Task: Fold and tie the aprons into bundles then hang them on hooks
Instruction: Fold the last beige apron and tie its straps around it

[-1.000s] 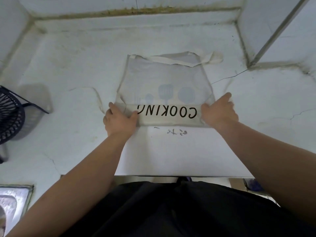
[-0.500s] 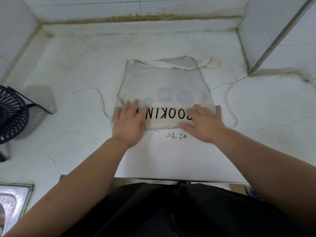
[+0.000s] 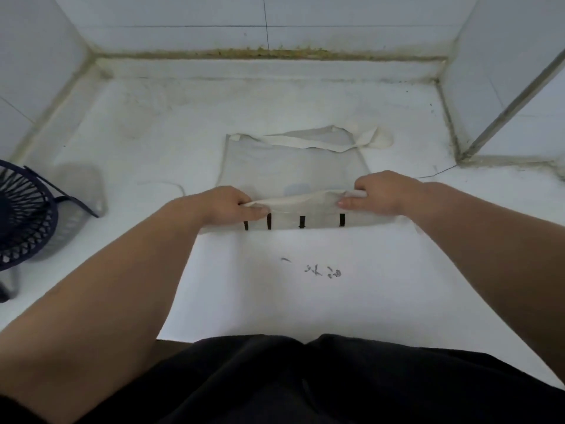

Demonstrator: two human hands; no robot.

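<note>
I'm mid-fold: left hand [image 3: 226, 203] and right hand [image 3: 379, 192] each pinch the near folded edge of the apron [image 3: 290, 169] lying on the bench [image 3: 183, 123]; next I'd turn it forward evenly.

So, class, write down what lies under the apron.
The apron lies on the stained white counter, which shows beside and beyond it. A white sheet reaches its near edge; whether the sheet continues underneath is covered by the cloth.
</note>
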